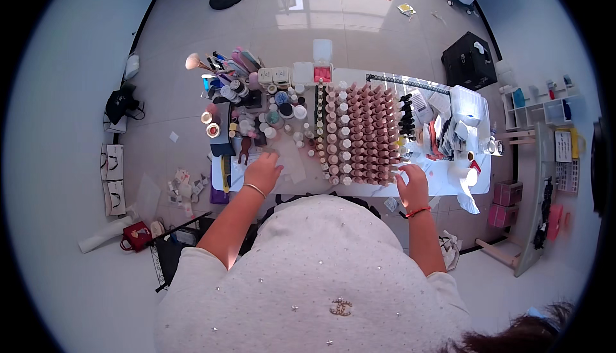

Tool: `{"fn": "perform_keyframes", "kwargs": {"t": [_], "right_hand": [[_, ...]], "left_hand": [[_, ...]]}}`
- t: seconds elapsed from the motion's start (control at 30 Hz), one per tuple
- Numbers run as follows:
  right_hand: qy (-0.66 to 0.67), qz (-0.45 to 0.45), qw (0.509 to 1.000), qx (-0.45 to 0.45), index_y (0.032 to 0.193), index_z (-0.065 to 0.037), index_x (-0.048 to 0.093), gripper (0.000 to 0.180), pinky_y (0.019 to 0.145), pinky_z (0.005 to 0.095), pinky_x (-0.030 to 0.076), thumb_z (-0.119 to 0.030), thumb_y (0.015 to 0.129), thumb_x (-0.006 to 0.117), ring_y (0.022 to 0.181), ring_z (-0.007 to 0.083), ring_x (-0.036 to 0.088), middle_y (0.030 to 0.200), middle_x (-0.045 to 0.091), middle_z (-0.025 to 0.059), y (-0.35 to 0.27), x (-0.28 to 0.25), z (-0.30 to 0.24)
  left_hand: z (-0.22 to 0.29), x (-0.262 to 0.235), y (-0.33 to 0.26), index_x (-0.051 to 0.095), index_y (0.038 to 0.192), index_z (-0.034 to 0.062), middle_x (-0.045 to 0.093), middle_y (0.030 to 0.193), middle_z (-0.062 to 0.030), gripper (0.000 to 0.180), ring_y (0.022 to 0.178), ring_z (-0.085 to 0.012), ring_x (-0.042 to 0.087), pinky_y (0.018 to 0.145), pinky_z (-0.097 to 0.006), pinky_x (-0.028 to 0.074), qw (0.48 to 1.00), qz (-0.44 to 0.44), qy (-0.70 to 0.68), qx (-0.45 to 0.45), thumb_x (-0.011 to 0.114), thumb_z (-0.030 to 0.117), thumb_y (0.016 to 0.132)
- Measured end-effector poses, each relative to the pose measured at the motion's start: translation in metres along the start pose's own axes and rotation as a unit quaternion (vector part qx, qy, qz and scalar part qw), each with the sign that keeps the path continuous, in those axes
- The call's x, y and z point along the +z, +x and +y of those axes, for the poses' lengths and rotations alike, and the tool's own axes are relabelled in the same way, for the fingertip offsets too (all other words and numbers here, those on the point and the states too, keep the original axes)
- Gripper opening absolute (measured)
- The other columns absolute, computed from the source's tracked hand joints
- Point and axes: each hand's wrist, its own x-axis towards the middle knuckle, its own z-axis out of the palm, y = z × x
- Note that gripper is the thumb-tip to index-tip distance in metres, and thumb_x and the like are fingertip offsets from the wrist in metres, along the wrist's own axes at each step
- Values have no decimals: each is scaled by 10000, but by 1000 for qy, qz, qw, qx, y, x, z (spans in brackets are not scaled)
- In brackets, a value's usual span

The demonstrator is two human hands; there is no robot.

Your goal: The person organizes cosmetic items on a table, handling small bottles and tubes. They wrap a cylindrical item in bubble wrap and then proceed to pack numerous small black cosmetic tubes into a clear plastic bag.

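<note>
My left hand (262, 173) hovers at the table's near edge, thumb apart from loosely bent fingers, and I see nothing held. Beside it lies a small brown figure-shaped item (244, 150). At the near right corner of the bottle block, my right hand (412, 187) has its thumb and fingers apart, the tips at the end bottles. Whether they touch is too small to tell. Rows of pinkish-brown nail polish bottles (372, 131) stand upright in a tight block. White-topped bottles (345, 142) and smaller dark-topped ones (319, 106) line its left side.
Jars (285, 109) and brushes (194, 61) crowd the table's left. A pink-filled box (322, 74) stands at the back. Black-capped bottles (406, 114), a clear bin (467, 104) and a paper roll (463, 176) are at right. A black case (469, 63) sits on the floor.
</note>
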Motion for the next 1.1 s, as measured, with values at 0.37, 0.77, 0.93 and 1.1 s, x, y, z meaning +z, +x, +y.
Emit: {"fn": "perform_keyframes", "kwargs": {"t": [0.37, 0.77, 0.93, 1.1], "right_hand": [[23, 1, 999, 30, 1055, -34, 650, 331, 876, 421, 493, -84, 754, 779, 1007, 363, 597, 1057, 603, 155, -14, 13, -12], [90, 47, 992, 77, 1227, -29, 584, 467, 889, 392, 509, -77, 797, 759, 1022, 317, 624, 1154, 619, 160, -26, 24, 3], [147, 56, 977, 147, 1266, -36, 579, 464, 779, 358, 549, -134, 846, 751, 959, 232, 661, 1161, 633, 142, -35, 24, 11], [183, 75, 949, 247, 1261, -50, 595, 405, 743, 302, 546, -192, 899, 708, 921, 163, 667, 1136, 665, 120, -51, 34, 55]], "left_hand": [[54, 24, 27, 695, 1023, 78, 724, 893, -120, 278, 846, -329, 684, 746, -433, 539, 980, -150, -85, 97, 719, 305, 864], [71, 64, 40, 659, 1166, 2, 733, 1053, -161, 637, 969, -295, 704, 888, -387, 544, 950, -228, -209, -25, 831, 437, 734], [69, 65, 41, 619, 1225, -5, 714, 1121, -164, 656, 1013, -284, 691, 911, -392, 535, 944, -228, -236, -20, 838, 382, 743], [70, 64, 40, 606, 1238, -9, 712, 1121, -164, 631, 1001, -276, 690, 901, -389, 536, 939, -228, -256, -23, 831, 340, 763]]}}
